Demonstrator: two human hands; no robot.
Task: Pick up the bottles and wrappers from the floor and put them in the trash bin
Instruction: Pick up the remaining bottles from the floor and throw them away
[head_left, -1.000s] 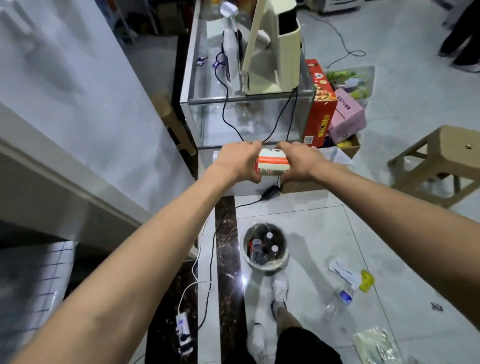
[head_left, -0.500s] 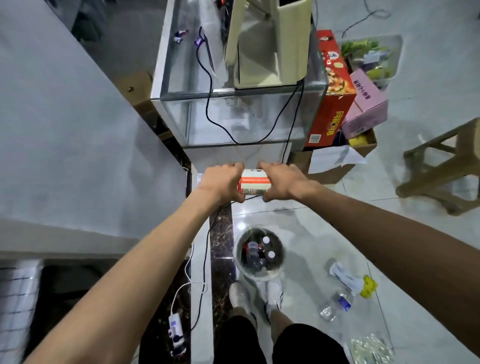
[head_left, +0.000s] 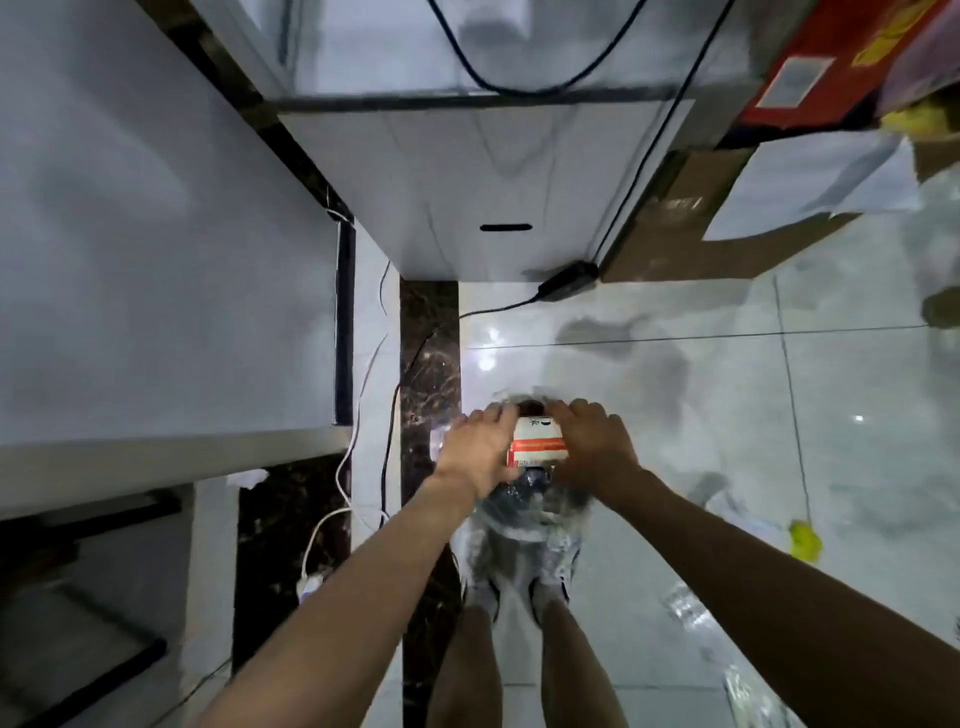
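Left hand (head_left: 480, 452) and right hand (head_left: 589, 447) grip a red-and-white carton (head_left: 536, 446) between them above the trash bin (head_left: 524, 506).

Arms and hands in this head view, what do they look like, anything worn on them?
Both arms are bare to the frame edge: no sleeves show. No gloves, watch, rings or bands are visible on the left hand or right hand. The picture is blurred, so small items could be missed.

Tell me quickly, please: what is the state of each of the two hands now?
Left hand: closed on the left end of the red-and-white container.
Right hand: closed on the right end of the same container, above the trash bin.
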